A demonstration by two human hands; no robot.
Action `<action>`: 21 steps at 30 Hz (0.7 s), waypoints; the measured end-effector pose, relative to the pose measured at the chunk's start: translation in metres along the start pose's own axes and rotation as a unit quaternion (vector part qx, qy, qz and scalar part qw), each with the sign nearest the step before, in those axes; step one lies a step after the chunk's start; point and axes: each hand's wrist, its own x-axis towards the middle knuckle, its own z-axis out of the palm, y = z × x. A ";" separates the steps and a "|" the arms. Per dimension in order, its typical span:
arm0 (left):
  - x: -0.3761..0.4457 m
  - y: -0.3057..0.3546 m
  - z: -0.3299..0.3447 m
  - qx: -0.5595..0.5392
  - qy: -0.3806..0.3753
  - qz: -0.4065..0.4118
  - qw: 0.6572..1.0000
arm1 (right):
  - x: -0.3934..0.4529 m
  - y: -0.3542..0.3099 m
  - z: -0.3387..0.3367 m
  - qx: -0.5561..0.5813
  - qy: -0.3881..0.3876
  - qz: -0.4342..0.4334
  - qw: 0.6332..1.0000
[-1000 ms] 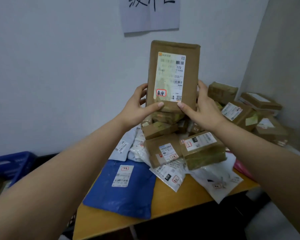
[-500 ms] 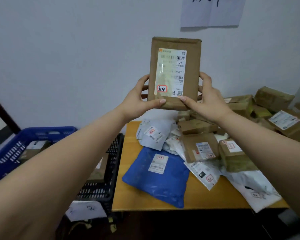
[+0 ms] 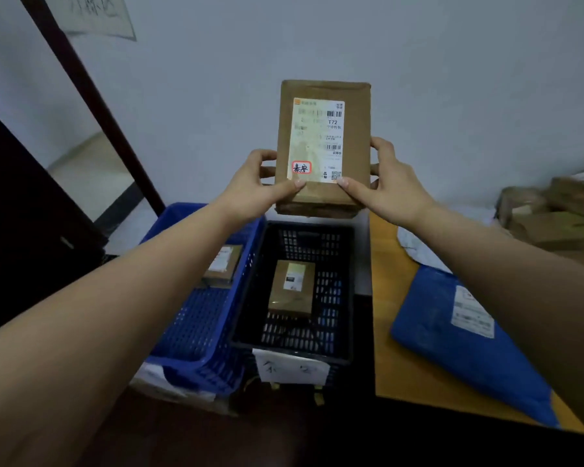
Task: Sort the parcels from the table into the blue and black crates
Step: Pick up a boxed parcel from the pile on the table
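Nearest the camera, two bare forearms reach forward from the lower corners. Past the right forearm, a blue plastic mailer with a white label lies flat on the wooden table, its smooth orange-brown top partly hidden by that arm. Just left of the table's edge, on the floor, stands the black crate, a lattice-walled plastic basket with a handwritten paper tag on its near wall (the writing is too smeared to read). One small brown box with a label rests on its floor. Touching the black crate's left side is the blue crate, also perforated plastic, holding another brown labelled parcel, half covered by the left forearm.

Above the crates, the left hand and the right hand hold the brown parcel upright in the air, label facing the camera. Each thumb presses the front near the bottom edge and the curled fingers wrap round the sides to the back. It is a flat rectangular cardboard packet, its label bearing barcodes, "T72" and a red-framed stamp.

Farther right, more brown parcels are heaped on the table, blurred. Behind everything is a plain pale wall, with a paper sheet pinned high left and a dark slanting door frame beside it.
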 end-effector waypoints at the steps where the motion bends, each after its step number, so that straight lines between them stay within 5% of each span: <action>1: 0.003 -0.013 -0.008 -0.001 -0.001 -0.010 1.000 | 0.006 0.000 0.014 0.000 -0.012 0.007 1.000; 9: 0.029 -0.098 -0.002 -0.023 -0.049 -0.100 0.993 | 0.038 0.050 0.089 0.003 -0.108 0.093 0.990; 21: 0.107 -0.225 0.074 -0.043 -0.084 -0.289 0.953 | 0.090 0.175 0.182 0.073 -0.238 0.277 0.928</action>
